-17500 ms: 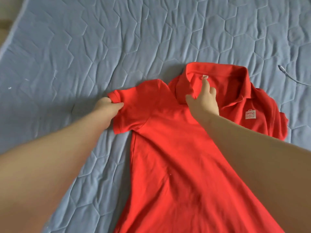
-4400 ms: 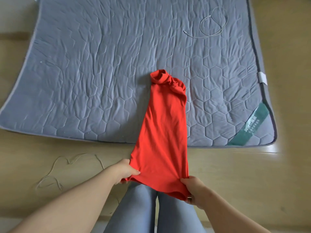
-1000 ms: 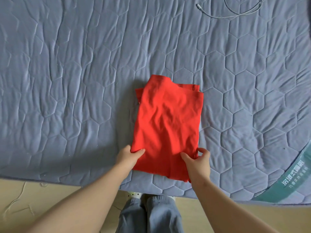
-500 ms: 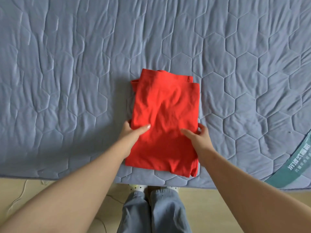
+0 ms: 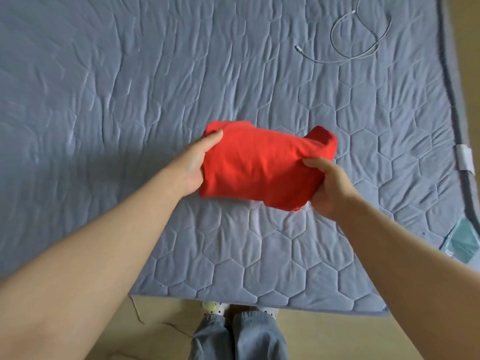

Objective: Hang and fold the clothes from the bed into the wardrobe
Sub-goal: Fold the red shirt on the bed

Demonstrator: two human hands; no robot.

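The red shirt (image 5: pixel 262 162) is folded into a thick, compact bundle and held between both hands over the near half of the bed (image 5: pixel 117 87), a little right of the middle of the near edge. Its long axis runs left to right, roughly along that near edge, with the left end slightly farther from the person than the right. The rounded, bunched end points toward the bed's right edge and the flatter, squarer end toward the left edge. The left hand (image 5: pixel 192 165) grips the left end, thumb lying on top of the cloth and the fingers hidden beneath it. The right hand (image 5: pixel 330 188) grips the lower right end, thumb pressed on top and fingers curled under. Whether the bundle touches the quilted grey-blue cover cannot be told, though a shadow falls on the cover to its left. A white cable (image 5: pixel 358 40) lies looped near the far right corner, well apart from the shirt. A small white tag (image 5: pixel 465 161) sits on the right edge, and a green label (image 5: pixel 465 245) near the near right corner. Below the near edge, legs in grey-blue trousers (image 5: pixel 239 336) stand on a wooden floor (image 5: pixel 363 339).
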